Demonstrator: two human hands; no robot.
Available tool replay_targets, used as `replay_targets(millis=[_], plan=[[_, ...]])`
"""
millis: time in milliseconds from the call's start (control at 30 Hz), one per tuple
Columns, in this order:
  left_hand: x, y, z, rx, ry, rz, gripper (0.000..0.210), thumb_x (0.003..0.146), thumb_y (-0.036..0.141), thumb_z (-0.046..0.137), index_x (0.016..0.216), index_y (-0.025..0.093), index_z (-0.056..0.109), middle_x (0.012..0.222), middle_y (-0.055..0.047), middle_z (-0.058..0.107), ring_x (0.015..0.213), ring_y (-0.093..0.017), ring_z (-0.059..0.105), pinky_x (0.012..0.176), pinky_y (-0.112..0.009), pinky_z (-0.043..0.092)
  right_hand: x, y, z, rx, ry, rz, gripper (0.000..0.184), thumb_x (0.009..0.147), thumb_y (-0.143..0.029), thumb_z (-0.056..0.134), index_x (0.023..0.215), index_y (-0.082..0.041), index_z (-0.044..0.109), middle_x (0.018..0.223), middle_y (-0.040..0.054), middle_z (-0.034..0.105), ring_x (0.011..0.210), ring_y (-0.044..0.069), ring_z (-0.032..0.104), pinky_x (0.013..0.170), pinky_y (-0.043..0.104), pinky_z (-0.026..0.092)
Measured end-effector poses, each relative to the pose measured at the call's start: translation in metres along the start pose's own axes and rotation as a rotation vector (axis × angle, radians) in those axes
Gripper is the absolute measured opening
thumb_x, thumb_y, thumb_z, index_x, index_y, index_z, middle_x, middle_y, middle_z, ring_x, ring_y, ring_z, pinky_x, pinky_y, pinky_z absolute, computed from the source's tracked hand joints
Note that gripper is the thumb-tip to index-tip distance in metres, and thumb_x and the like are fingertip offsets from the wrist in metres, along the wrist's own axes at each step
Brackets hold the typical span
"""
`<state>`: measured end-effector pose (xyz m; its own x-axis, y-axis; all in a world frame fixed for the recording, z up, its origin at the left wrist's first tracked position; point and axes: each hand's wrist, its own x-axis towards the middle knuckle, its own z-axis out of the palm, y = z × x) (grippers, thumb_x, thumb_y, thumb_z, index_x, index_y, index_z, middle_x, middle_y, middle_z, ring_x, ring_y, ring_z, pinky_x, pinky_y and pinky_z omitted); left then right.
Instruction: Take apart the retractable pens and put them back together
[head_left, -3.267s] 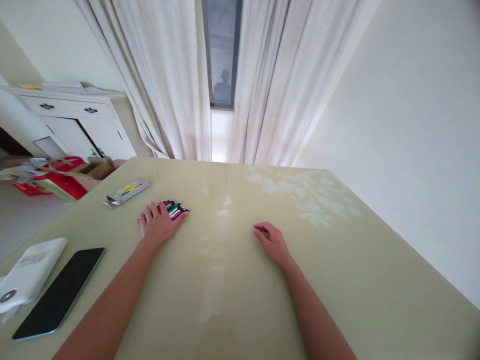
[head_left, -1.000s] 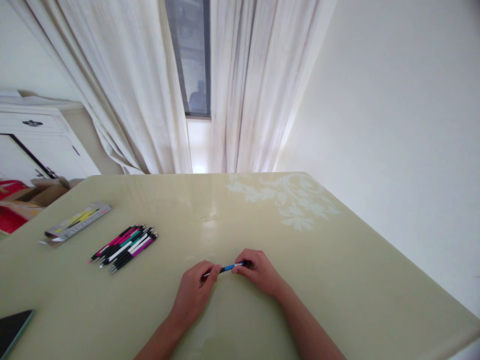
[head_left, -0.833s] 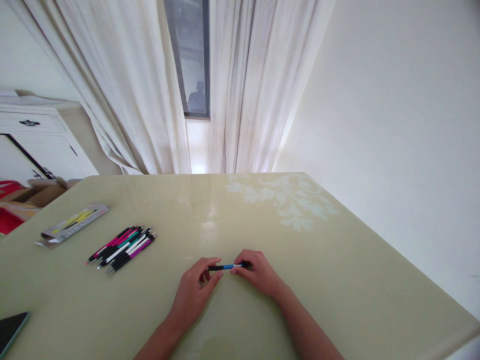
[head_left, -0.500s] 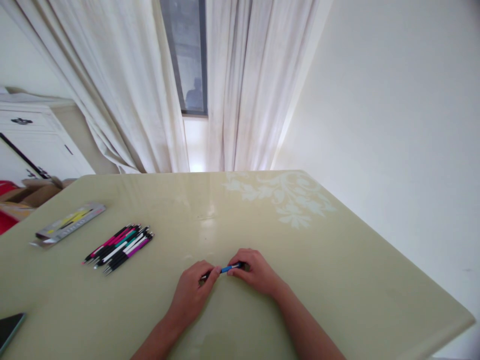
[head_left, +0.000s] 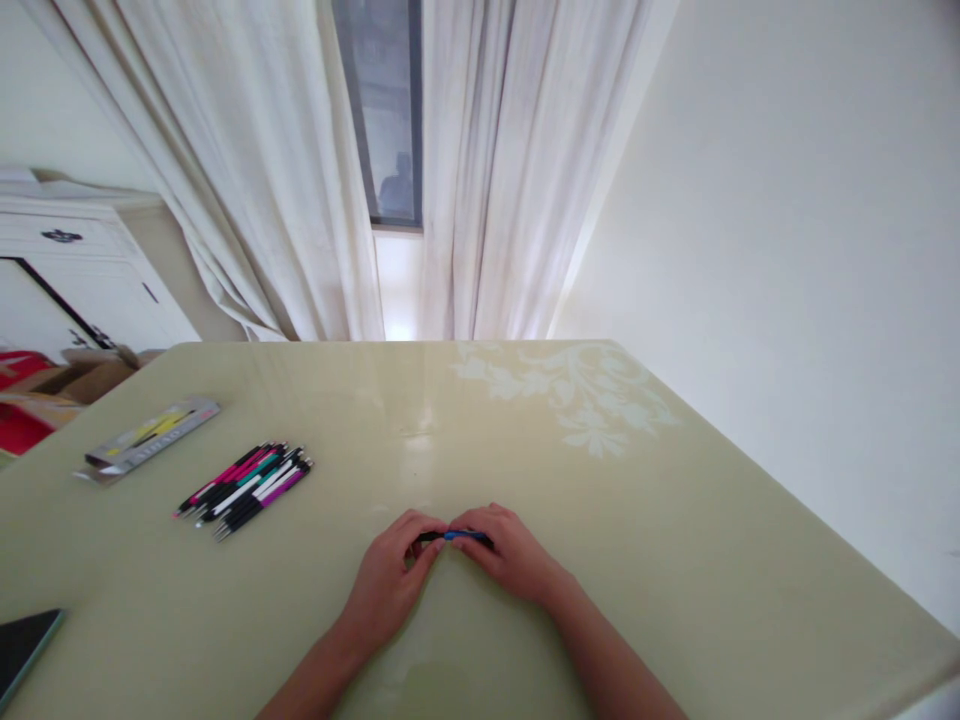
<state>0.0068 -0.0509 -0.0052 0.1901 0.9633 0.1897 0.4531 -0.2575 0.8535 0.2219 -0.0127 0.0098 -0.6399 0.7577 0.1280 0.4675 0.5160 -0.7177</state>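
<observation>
left hand (head_left: 388, 572) + right hand (head_left: 511, 555): blue pen (head_left: 454, 535) | far table edge (head_left: 337, 345) (well apart)

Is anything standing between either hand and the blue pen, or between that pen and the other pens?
Nothing visible separates the right hand from the blue pen: it grips it. The left hand is around the black end, and lies between it and the other pens; nothing else visible does.

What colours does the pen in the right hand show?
Blue and black; the pen shows best in the head view.
</observation>
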Motion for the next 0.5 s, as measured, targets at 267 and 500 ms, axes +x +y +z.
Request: replay_targets(millis=[267,500], plan=[[0.000,0.003,0.002,-0.081,0.009,-0.178,0.033,0.097,0.052,0.053,0.090,0.022,0.066,0.068,0.000,0.073,0.063,-0.019,0.067,0.060,-0.026,0.047,-0.003,-0.007,0.002,-0.031,0.016,-0.009,0.018,0.102,-0.033,0.054,0.107,-0.024,0.068,0.100,0.0037,0.074,0.091,0.018,0.065,0.084,0.029,0.045],[0.001,0.005,0.005,-0.132,-0.001,-0.184,0.038,0.101,0.052,0.046,0.087,0.022,0.065,0.060,0.001,0.069,0.057,-0.017,0.064,0.058,-0.025,0.045,-0.002,-0.009,0.013,-0.144,-0.001,-0.014,0.024,0.105,-0.040,0.049,0.102,-0.024,0.066,0.098,0.0028,0.073,0.088,0.019,0.064,0.081,0.029,0.043]])
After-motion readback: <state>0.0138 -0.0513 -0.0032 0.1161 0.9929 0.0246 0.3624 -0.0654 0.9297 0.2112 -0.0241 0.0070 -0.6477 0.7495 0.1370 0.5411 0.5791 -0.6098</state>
